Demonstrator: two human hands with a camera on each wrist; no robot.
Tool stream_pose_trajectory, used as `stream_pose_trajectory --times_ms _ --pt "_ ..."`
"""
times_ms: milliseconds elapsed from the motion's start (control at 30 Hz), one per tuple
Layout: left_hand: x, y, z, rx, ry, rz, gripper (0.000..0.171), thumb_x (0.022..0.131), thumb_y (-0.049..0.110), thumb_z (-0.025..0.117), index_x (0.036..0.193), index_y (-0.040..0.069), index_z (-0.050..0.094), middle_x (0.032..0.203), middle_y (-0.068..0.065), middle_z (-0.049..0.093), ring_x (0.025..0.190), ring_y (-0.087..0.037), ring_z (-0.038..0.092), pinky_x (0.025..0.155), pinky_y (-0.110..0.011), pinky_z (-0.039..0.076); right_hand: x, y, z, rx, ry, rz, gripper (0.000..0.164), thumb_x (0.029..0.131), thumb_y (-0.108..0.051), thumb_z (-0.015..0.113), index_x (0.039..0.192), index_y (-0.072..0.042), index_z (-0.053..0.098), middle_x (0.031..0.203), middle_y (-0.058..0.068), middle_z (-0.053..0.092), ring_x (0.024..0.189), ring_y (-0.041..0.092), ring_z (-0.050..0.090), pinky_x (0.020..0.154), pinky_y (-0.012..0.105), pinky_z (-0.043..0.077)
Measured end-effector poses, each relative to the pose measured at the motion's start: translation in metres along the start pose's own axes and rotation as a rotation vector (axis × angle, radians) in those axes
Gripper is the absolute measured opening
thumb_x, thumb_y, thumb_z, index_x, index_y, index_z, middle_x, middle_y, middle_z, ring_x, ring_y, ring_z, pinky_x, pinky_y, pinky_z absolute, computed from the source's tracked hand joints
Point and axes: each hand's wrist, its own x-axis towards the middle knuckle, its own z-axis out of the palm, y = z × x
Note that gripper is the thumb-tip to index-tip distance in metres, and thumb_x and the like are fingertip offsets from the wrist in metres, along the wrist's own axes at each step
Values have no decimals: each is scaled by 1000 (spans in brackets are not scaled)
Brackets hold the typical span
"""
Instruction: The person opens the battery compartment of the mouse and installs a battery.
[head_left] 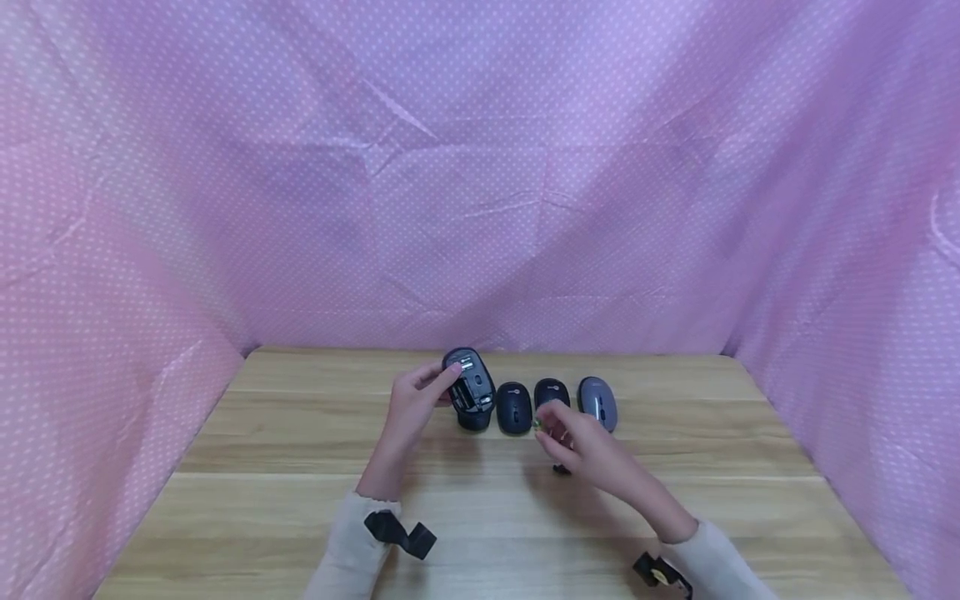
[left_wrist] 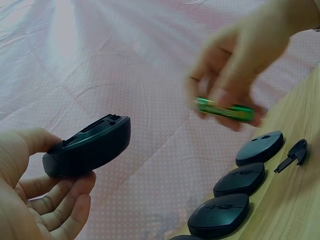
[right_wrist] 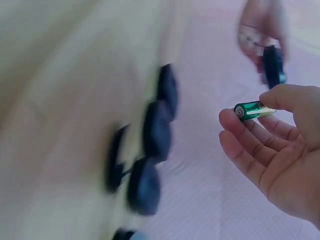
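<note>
My left hand (head_left: 420, 396) grips a black computer mouse (head_left: 472, 382) by its side, thumb on top and fingers beneath. Its underside faces up, and the battery compartment lies uncovered. In the left wrist view this mouse (left_wrist: 90, 147) is raised and seen from its ribbed side. To the right, my right hand (head_left: 581, 442) pinches a green cylindrical battery (right_wrist: 254, 110) between thumb and fingers. The battery (left_wrist: 225, 110) is apart from the held mouse. Below the right hand, a small black battery cover (left_wrist: 292, 156) lies on the table.
Along the far part of the wooden table (head_left: 300, 458) stands a row of mice: one partly behind the held mouse, a black mouse (head_left: 513, 408), another black mouse (head_left: 552, 392) partly covered by the right hand, and a grey mouse (head_left: 597, 404). Pink dotted cloth (head_left: 480, 208) surrounds the table.
</note>
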Motion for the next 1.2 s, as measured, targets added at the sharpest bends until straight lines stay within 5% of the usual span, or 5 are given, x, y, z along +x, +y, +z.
stream_pose_trajectory --times_ms 267,533,1200 --pt "1 -4 4 1 -15 0 35 96 26 72 116 -2 72 92 -7 76 73 -12 67 73 -26 60 28 -28 -1 120 144 6 23 97 -15 70 118 -6 68 89 -1 71 77 3 63 67 23 58" --pt "0 -6 9 -9 -31 -11 35 97 24 71 118 -4 71 99 -15 76 73 -13 68 79 -34 62 36 -36 3 222 178 16 24 98 -12 69 120 -2 68 91 4 72 79 6 64 69 24 58" --pt "3 -10 9 -27 -24 -41 36 99 25 68 118 -5 70 88 -3 75 72 -12 67 73 -28 61 38 -37 8 324 211 48 18 94 -13 73 111 -9 67 95 5 72 82 8 67 70 25 58"
